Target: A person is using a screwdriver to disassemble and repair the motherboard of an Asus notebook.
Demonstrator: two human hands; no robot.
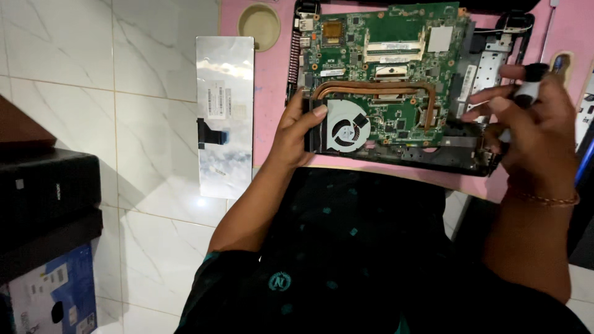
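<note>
Left hand (pixel 296 133) grips my laptop's cooling fan (pixel 346 128) at nine o'clock; right hand (pixel 532 133) clasps a screwdriver (pixel 527 93). Keyboard (pixel 224 117) already off, motherboard (pixel 383 68) exposed, fan unremoved.

At frame centre, the left hand (pixel 297 133) grips the left edge of an opened laptop base (pixel 396 80) beside its cooling fan (pixel 346 130). At right, the right hand (pixel 532 124) holds a black-and-white screwdriver handle (pixel 531 83). A detached keyboard (pixel 225 117) lies face-down at left.
</note>
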